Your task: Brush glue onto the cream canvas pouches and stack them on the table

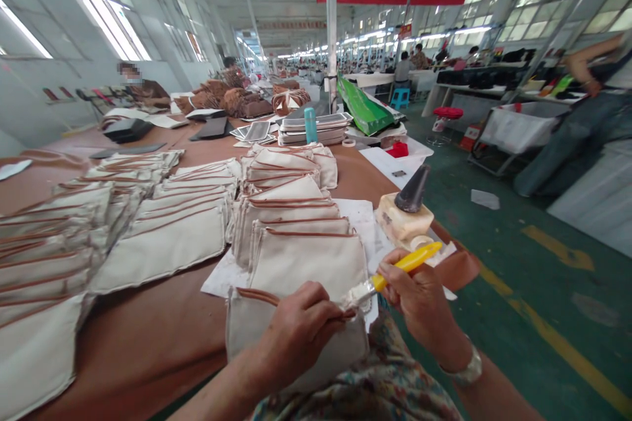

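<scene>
Clearly, in the head view, the left hand (301, 322) has its thumb and fingers clamped on the top edge of a beige pouch (247, 325), which has brown trim and lies at the near edge of the surface (158, 335), over patterned cloth (390, 375) on the person's lap. The right hand (419, 302) has its fingers closed around the yellow handle of a brush (407, 259); the bristles meet the trimmed edge just beside the left fingertips, though exact contact is hard to tell. A pale band (467, 368) circles the right wrist.

Beyond the held pouch, a row of overlapping pouches (301, 260) runs back along the right side of the surface, partly on white sheets (222, 276). Two more rows, a middle row (168, 250) and a left row (44, 316), spread toward the left edge. Near the right edge stands a pale container (402, 220) with a dark cone (413, 191) on top. Toward the far edge, a teal bottle (310, 125) stands beside stacked panels (330, 131), near a green bag (363, 105). A co-worker (153, 91) is at the far left corner.
</scene>
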The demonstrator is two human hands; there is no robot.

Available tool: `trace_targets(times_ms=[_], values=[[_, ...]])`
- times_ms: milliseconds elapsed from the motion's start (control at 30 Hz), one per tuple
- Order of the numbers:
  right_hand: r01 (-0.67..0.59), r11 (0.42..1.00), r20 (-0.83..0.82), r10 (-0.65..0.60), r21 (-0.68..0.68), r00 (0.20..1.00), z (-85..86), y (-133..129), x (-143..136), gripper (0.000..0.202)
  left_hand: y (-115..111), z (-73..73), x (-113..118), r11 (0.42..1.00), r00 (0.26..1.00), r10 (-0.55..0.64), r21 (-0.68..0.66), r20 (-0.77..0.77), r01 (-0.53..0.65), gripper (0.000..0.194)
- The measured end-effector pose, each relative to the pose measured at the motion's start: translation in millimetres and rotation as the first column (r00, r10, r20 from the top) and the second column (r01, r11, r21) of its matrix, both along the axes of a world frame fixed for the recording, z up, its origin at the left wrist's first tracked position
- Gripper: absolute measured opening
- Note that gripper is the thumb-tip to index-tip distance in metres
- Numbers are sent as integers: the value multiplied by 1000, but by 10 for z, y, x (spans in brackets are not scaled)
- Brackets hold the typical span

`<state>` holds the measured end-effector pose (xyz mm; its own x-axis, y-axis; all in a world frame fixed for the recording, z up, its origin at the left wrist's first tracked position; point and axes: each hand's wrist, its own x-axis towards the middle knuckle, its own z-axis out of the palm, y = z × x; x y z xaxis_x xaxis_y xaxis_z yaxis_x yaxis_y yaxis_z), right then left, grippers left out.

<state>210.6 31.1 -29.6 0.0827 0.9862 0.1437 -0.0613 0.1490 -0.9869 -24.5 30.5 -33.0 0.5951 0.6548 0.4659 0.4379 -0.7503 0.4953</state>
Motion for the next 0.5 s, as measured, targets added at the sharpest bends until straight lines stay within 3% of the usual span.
trace_targets(times_ms=[133,300,400,500], values=[[-154,987,65,157,-48,985,136,-127,104,27,11,7,21,998,1000,28,49,-6,-28,11],[74,997,-10,-74,27,997,188,-142,158,24,-8,13,40,992,999,20,125,-44,-14,13],[-37,999,36,38,-27,999,138,-148,67,28,-31,13,53,990,998,6,141,-60,3,15],[-122,988,-47,118,-98,992,138,-156,48,30,-15,-5,49,995,998,27,94,-53,-22,15]])
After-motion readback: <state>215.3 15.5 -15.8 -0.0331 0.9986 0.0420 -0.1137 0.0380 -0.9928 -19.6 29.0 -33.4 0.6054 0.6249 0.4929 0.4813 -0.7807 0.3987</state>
